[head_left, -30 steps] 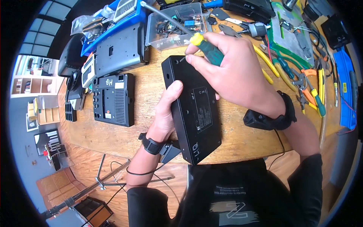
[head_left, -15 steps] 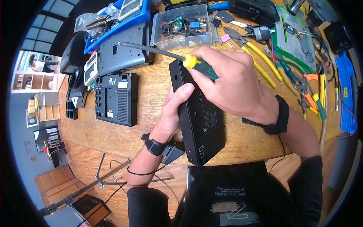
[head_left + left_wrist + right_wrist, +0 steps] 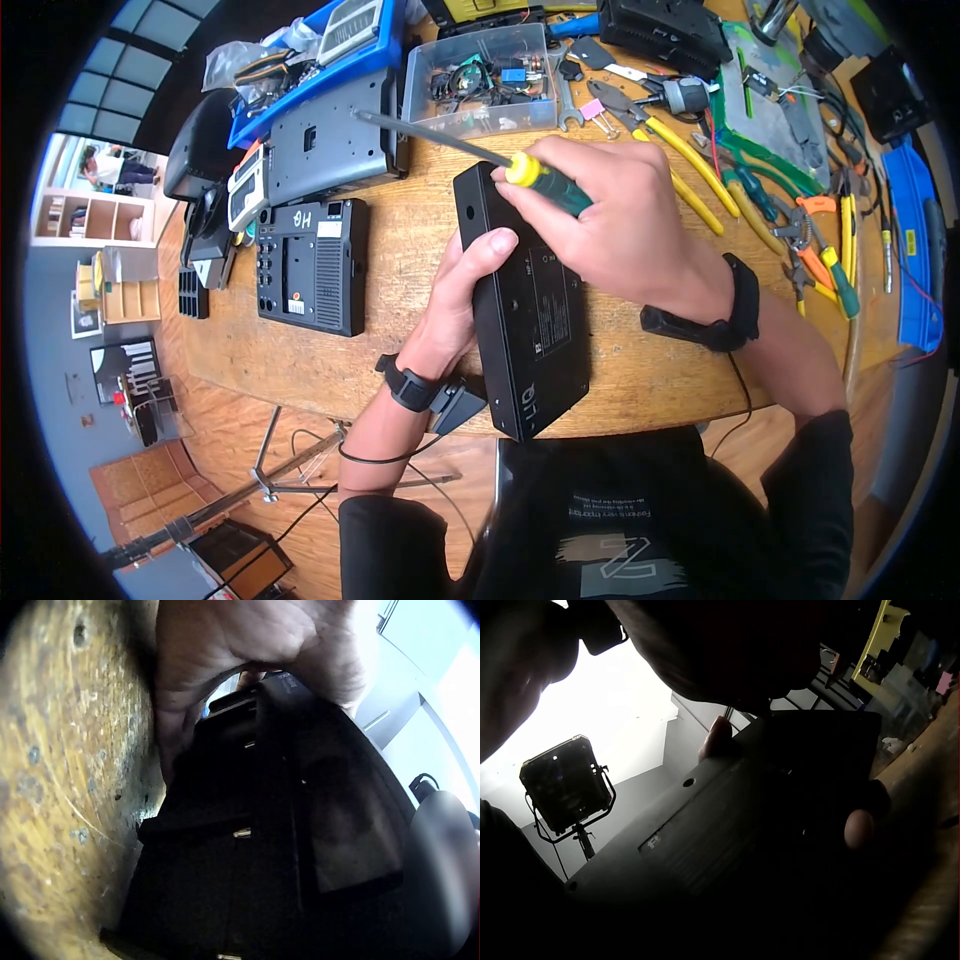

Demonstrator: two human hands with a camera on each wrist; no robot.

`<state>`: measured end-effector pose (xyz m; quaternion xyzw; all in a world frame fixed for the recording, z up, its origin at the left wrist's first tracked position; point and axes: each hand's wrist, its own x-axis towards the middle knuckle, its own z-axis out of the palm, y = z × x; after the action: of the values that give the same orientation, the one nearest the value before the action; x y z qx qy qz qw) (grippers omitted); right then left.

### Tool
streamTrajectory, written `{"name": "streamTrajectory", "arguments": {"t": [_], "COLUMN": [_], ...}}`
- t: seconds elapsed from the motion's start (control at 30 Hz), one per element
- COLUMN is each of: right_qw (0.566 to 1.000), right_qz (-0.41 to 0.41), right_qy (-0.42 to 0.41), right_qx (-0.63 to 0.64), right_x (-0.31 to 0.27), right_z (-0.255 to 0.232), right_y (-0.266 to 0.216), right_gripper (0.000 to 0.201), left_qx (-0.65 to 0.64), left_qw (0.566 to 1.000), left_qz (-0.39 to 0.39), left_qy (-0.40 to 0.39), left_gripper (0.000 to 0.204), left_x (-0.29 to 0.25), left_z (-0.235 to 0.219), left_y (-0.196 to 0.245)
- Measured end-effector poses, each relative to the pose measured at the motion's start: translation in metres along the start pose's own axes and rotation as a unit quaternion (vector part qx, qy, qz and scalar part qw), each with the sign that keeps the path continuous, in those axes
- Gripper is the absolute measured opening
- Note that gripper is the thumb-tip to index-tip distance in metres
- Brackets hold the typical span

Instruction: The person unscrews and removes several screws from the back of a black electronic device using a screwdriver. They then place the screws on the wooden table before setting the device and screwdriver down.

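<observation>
My left hand (image 3: 460, 290) grips a black box-shaped electronic device (image 3: 550, 310) by its long side, thumb on the near edge. The device is tilted up over the table's front part, with a printed label and screw holes on its face. My right hand (image 3: 635, 220) holds a screwdriver (image 3: 565, 192) with a green handle and yellow collar, its shaft pointing away to the upper left. Right fingertips are right at the device's far end. In the left wrist view the device's dark ribbed side (image 3: 217, 877) shows; the right wrist view has its face (image 3: 697, 840) in shadow.
A second black device (image 3: 312, 265) lies to the left, with a larger black panel (image 3: 335, 145) behind it. A clear plastic bin (image 3: 480, 118) of parts and a blue tray (image 3: 290, 100) stand at the back. Yellow-handled pliers (image 3: 690, 155) and several tools lie right.
The screwdriver's shaft has swung from pointing steeply away to lying lower toward the left. The device has shifted slightly right, and both hands have moved with it.
</observation>
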<state>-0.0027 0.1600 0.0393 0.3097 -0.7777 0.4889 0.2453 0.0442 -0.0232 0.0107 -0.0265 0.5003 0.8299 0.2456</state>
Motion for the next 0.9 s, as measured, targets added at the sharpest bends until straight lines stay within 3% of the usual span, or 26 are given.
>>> {"name": "streamTrajectory", "arguments": {"t": [0.37, 0.47, 0.6, 0.8, 0.83, 0.9], "right_qw": [1.0, 0.999, 0.998, 0.985, 0.988, 0.985], "right_qz": [-0.007, 0.013, 0.039, 0.16, 0.141, 0.144], "right_qy": [-0.019, -0.053, -0.031, -0.056, -0.038, -0.092], "right_qx": [0.005, -0.001, 0.038, 0.025, 0.043, -0.022], "right_x": [-0.005, 0.003, 0.002, 0.014, 0.011, 0.018], "right_z": [0.002, -0.01, -0.01, -0.046, -0.051, -0.074], "right_y": [0.002, -0.002, 0.007, 0.0, 0.006, -0.002], "right_gripper": [0.014, 0.016, 0.024, 0.032, 0.029, 0.027], "left_qx": [0.002, -0.011, -0.024, -0.027, -0.008, 0.014], "left_qw": [1.0, 1.0, 0.999, 0.998, 0.999, 0.999], "left_qz": [0.009, 0.007, 0.008, -0.003, -0.009, -0.017], "left_qy": [-0.007, -0.022, -0.038, -0.052, -0.05, -0.045], "left_gripper": [0.064, 0.066, 0.07, 0.075, 0.081, 0.087], "left_x": [0.001, 0.0, 0.001, 0.004, 0.004, 0.005], "left_z": [-0.004, 0.003, 0.005, 0.001, 0.0, -0.001], "left_y": [-0.003, 0.002, 0.001, -0.003, -0.003, -0.004]}}
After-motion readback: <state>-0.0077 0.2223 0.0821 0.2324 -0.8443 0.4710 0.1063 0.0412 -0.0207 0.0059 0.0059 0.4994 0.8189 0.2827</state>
